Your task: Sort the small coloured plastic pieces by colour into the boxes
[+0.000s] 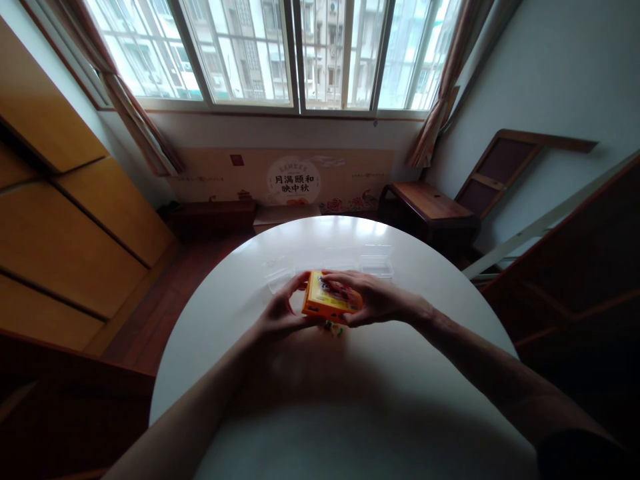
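Note:
Between my two hands is a small yellow and orange box point(319, 303) with a printed picture on its upper face, held above the white table. My left hand point(286, 307) is closed round its left side, thumb along the near lower edge. From the right, my right hand point(367, 297) grips the other side, its fingers lying over the top. Just below the box, a few small green and yellowish pieces point(334, 327) lie on the table, partly hidden by the box and too small to name.
On the round white table point(210, 373), a clear plastic container point(377, 267) stands beyond my right hand, another clear container point(278, 275) beyond my left. A wooden chair point(435, 203) is at the far right, near the wall. Yellow cabinets point(90, 220) line the left.

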### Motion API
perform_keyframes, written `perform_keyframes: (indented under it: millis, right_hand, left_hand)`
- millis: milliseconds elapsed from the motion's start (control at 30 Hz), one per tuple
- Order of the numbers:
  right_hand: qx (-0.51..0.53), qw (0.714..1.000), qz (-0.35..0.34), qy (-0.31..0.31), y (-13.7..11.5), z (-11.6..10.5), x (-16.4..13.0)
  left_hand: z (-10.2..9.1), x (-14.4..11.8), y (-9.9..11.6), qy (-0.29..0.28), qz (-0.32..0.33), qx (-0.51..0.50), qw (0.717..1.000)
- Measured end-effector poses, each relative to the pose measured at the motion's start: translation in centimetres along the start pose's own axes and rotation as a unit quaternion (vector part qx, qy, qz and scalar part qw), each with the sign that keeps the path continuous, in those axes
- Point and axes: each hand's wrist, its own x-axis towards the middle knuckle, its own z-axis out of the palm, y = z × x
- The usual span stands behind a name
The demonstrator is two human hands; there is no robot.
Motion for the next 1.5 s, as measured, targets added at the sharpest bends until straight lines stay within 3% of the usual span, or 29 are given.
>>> perform_keyframes:
  millis: [167, 400, 700, 933, 1167, 1500]
  right_hand:
    - [0.029, 0.999, -0.022, 0.003, 0.2, -0.5, -0.1]
    - [0.065, 0.994, -0.024, 0.085, -0.1, -0.3, -0.4]
    - [-0.053, 0.968, 0.036, 0.241, 0.9, 1.5, -2.3]
    - [-0.084, 0.942, 0.062, 0.320, 0.6, 1.9, -4.1]
    - [-0.060, 0.942, 0.049, 0.327, 0.9, 1.8, -7.0]
    - [0.018, 0.970, -0.035, 0.240, 0.0, 0.2, -8.2]
  left_hand:
    - [-0.5, 0.2, 0.3, 0.001, 0.044, 0.057, 0.997]
    - [-1.0, 0.7, 1.6, 0.016, 0.110, 0.131, 0.985]
    - [-1.2, 0.5, 2.6, 0.028, 0.133, 0.172, 0.976]
    - [-1.6, 1.0, 3.0, 0.007, 0.231, 0.212, 0.950]
    - [-2.0, 0.9, 2.7, -0.018, 0.236, 0.230, 0.944]
    - [-2.4, 0.9, 1.7, -0.035, 0.243, 0.246, 0.938]
